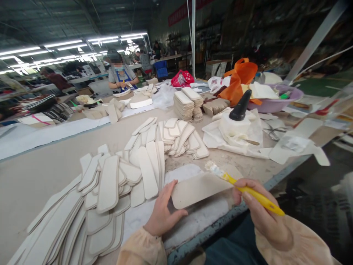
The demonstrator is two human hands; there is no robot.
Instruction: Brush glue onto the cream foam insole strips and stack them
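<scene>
My right hand is closed round the yellow handle of a glue brush. White paste coats its bristles, which point left above the far edge of a beige flat panel with rounded corners. The panel's left end lies between the thumb and fingers of my left hand, and it is tilted a little off the table. Fingertips of my right hand are by its right end; whether they press on it, I cannot tell. Left of my hands spreads a heap of similar cream panels.
A white tub with a black cone on top stands on a plastic sheet at the right. Behind it are neat panel stacks and a purple basin. Scissors lie near the right edge. A co-worker sits across the table.
</scene>
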